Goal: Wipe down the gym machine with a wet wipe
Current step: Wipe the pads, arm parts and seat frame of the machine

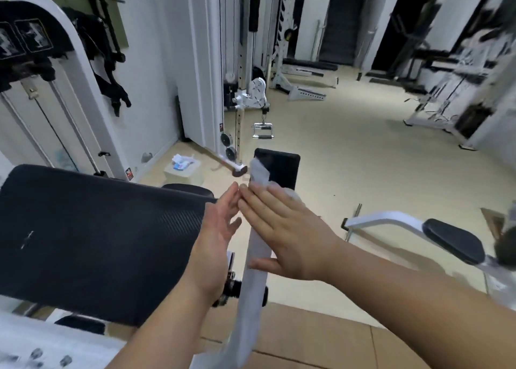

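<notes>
Two bare hands meet near the middle of the head view. The right hand (282,229) lies flat, fingers straight and close together, palm down on the white painted metal arm of the gym machine (255,285), which runs from six o'clock up toward twelve. Under its fingers sits the crumpled white wet wipe (261,170). Bunched edges show past the fingertips at twelve o'clock and beside the knuckles at two, where the arm meets a small black rectangular pad (280,167). The flat palm probably spreads pressure so the wipe drags along the bar's face rather than balling up.

The left hand (215,229) stands on edge at nine o'clock of the bar, fingers straight and loosely spread, gripping nothing; its fingertips nearly touch those of the right. Whether its palm touches the bar's side I cannot tell. It looks placed to steady the arm against the push.

A large black padded cushion (97,243) fills the frame at nine o'clock. On the tan floor at eleven o'clock lies a small white-and-blue packet (183,163) — possibly the wipes, though too blurred to read. At three o'clock a second white arm carries an oval black pad (453,240).
</notes>
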`<action>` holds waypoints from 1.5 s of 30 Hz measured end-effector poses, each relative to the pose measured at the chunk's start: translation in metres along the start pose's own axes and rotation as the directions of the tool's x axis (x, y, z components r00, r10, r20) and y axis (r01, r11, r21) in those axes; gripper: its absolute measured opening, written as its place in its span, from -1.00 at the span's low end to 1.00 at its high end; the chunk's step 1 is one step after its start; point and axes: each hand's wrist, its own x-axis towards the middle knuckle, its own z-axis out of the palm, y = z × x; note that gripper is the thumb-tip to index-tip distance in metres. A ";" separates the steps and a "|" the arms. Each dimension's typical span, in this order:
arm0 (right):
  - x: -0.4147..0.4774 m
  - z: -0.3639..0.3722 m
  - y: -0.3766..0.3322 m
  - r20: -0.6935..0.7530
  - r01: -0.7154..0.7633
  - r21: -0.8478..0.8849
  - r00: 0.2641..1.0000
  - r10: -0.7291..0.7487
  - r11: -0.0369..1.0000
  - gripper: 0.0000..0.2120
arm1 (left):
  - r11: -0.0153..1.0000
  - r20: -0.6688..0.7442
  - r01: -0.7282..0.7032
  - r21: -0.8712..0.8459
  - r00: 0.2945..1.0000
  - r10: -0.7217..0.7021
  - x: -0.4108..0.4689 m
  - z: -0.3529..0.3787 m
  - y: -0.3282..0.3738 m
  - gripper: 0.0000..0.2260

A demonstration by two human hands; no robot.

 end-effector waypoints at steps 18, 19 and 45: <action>-0.021 0.030 -0.034 -0.299 -0.031 0.120 0.952 0.066 0.992 -0.62 | 0.669 0.069 0.007 0.743 0.994 -0.087 -0.042 -0.065 -0.077 -0.24; -0.024 0.036 -0.047 -0.303 0.016 0.165 0.952 0.036 0.986 -0.63 | 0.647 0.078 -0.004 0.763 0.993 -0.085 -0.047 -0.069 -0.084 -0.27; -0.018 0.084 -0.040 0.172 -0.171 0.050 0.972 0.161 0.984 -0.20 | 0.564 0.146 0.016 0.825 0.960 -0.240 -0.076 -0.084 -0.120 -0.35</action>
